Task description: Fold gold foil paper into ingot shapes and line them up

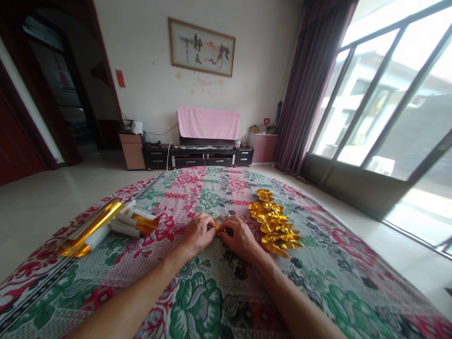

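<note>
Both hands meet over the middle of the patterned cloth [197,306], fingertips close together. Between them shows a small piece of gold foil paper [219,220], pale on one side and mostly covered by the fingers. My left hand [199,231] pinches its left side with thumb and forefinger. From the other side my right hand [237,235] pinches it too, fingers curled. Just right of that hand lie several folded gold paper pieces [273,221] with pointed ends, in a row running away from me. Over to the left rest curled gold foil sheets [95,226] with white backs.
The flowered cloth covers the broad surface before me. Beyond it, a low black cabinet [212,157] carries something draped with a pink towel [208,123]. A purple curtain [303,89] and large windows stand at the right, a doorway at the left.
</note>
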### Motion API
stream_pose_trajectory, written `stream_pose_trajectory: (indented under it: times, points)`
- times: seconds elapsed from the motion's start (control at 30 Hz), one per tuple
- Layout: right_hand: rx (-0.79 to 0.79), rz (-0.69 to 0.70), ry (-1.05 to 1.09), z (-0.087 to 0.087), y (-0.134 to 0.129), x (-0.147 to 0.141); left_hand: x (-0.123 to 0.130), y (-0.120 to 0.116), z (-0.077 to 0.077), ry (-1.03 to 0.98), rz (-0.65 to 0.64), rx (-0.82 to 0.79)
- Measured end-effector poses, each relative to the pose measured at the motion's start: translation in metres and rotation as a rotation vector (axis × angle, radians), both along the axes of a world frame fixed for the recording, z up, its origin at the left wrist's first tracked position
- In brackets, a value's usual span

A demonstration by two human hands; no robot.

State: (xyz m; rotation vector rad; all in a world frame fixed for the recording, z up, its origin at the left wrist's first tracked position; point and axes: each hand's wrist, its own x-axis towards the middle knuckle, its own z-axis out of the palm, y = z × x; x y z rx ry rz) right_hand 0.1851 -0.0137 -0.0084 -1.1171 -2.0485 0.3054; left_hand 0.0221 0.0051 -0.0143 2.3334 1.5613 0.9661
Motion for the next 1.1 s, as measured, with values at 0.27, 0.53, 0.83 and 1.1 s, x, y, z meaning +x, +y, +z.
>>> stream_pose_trajectory:
  times: [0.27, 0.53, 0.83, 1.1]
  points:
    - [0.009, -0.001, -0.004, 0.000, 0.000, 0.001, -0.001, 0.002, 0.003, -0.022, -0.014, -0.034]
    - [0.042, 0.013, 0.009, -0.003, 0.001, 0.000, -0.004, 0.005, 0.005, -0.061, -0.041, -0.105]
    - [0.062, -0.002, -0.010, -0.003, 0.001, -0.001, -0.008, 0.008, 0.006, -0.081, -0.097, -0.127]
    - [0.072, -0.014, 0.000, -0.004, 0.000, -0.001, -0.013, 0.014, 0.001, -0.078, -0.146, -0.156]
